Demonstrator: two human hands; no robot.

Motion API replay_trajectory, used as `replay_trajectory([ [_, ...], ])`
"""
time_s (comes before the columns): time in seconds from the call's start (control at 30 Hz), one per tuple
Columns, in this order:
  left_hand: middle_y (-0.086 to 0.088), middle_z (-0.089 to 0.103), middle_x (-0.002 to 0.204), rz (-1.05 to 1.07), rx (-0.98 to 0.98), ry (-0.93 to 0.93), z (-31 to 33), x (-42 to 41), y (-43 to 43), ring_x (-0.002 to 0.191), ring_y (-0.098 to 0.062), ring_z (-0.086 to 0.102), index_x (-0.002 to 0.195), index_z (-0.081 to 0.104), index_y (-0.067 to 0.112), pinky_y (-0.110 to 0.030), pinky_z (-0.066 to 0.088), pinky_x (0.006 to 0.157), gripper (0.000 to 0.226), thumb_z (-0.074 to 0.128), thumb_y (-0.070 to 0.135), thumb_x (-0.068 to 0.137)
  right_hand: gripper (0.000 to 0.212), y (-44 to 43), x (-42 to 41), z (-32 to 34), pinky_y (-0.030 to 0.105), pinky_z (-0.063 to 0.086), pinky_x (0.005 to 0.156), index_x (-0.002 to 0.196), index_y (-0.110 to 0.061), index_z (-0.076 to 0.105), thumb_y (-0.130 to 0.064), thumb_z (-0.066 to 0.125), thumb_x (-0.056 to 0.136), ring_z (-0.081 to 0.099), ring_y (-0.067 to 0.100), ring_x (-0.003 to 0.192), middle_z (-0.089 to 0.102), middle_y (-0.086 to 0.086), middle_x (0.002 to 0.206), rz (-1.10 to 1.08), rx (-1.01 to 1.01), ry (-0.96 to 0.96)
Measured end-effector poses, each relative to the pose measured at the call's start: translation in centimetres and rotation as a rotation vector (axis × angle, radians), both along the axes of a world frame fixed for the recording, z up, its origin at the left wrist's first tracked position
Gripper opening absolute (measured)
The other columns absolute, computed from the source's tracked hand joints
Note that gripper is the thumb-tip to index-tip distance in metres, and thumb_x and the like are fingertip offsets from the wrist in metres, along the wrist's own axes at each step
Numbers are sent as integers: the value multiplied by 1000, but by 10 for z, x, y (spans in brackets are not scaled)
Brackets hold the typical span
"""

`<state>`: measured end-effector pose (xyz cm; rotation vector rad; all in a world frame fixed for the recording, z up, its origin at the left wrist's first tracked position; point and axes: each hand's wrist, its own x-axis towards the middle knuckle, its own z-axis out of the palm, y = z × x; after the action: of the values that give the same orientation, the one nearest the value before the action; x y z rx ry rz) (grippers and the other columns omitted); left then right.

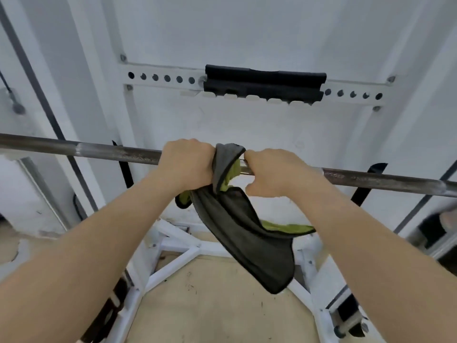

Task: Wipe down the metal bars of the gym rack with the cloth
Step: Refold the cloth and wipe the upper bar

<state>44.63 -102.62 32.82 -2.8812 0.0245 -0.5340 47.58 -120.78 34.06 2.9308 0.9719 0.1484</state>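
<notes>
Cloth (237, 233), dark grey with a green underside, is sitting bunched over the bar (111, 151) between the two hands, and most of it is hanging loose below them. The left hand (188, 164) is curling over the bar with the cloth trapped under its palm, and a green corner is poking out beneath its wrist. The right hand (269, 173), just beside it, is wrapping its fingers round the bare bar with the thumb underneath. Its nearest knuckle is touching the cloth's upper fold, though I cannot tell whether it is also pinching that fold. The bar is running well past both hands on either side, looking dull and marked along both stretches. Beyond and above the hands, a white crossbeam (160, 78) with holes is carrying a black pad (264, 82). Below the hands, the rack's white base (173, 246) is spreading over the floor (210, 305).

As I judge it, the main risk lies in how little cloth is actually meeting the metal. With so much dangling, a slide along the bar could drag only a thin fold and leave the underside unwiped. The loose tail could also slip out from under the left palm. If the bar is only resting in its hooks, it may roll under a hard push.
</notes>
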Motion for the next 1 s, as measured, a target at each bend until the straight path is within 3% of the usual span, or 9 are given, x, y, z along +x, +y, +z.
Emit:
replay_trajectory([
  [0.23,-13,75,84,-116,-523,965,39,43,13,80,-33,72,92,71,4,-48,59,79,39,81,28,62,29,16,2,-17,25,24,47,61,-21,38,-34,51,84,38,16,48,44,-3,59,-193,49,-315],
  [0.33,-5,70,75,-164,-369,756,32,38,12,68,-25,68,80,66,13,-33,54,63,32,70,40,64,27,16,3,-18,24,23,46,61,-20,40,-31,51,83,37,17,46,43,-2,57,-214,34,-345],
  [0.43,2,58,70,-168,-40,11,-4,10,9,62,-23,55,78,55,19,-29,36,57,25,61,44,76,18,16,5,-16,25,30,50,68,-21,50,-33,51,81,43,20,49,46,-3,59,-216,39,-310],
  [0.5,0,59,73,-246,55,-248,-25,-10,24,67,-27,57,85,56,18,-33,38,59,31,69,43,72,16,17,5,-14,28,36,56,73,-21,54,-35,52,80,49,24,58,47,-3,62,-212,38,-249],
  [0.57,0,60,79,-327,20,-219,-23,-17,53,73,-27,59,92,57,16,-34,42,61,33,68,41,74,14,16,7,-9,28,36,56,76,-22,57,-35,54,79,52,23,61,50,-3,65,-210,24,-174],
  [0.67,4,59,78,-295,-242,153,13,-15,79,81,-25,59,86,57,19,-34,42,64,11,53,29,90,13,13,11,-6,26,33,52,80,-23,60,-36,56,78,53,18,58,55,-4,67,-189,21,-116],
  [0.77,-2,69,96,-198,-636,426,39,5,85,93,-22,64,94,68,14,-37,50,84,35,48,44,94,14,12,14,-7,25,34,52,80,-24,60,-38,57,77,51,17,58,54,-4,67,-151,22,-101],
  [0.9,-5,69,98,32,-668,331,40,31,82,92,-24,63,98,69,13,-34,51,77,17,64,23,86,14,11,16,-9,26,36,55,72,-22,55,-36,56,76,47,16,56,52,-3,66,-135,28,-92],
  [1.0,3,61,105,129,-569,129,48,25,65,99,-20,57,117,61,22,-29,43,78,36,65,19,82,13,10,15,-9,27,36,57,74,-24,54,-36,55,77,47,19,58,49,-4,66,-120,48,-111],
])
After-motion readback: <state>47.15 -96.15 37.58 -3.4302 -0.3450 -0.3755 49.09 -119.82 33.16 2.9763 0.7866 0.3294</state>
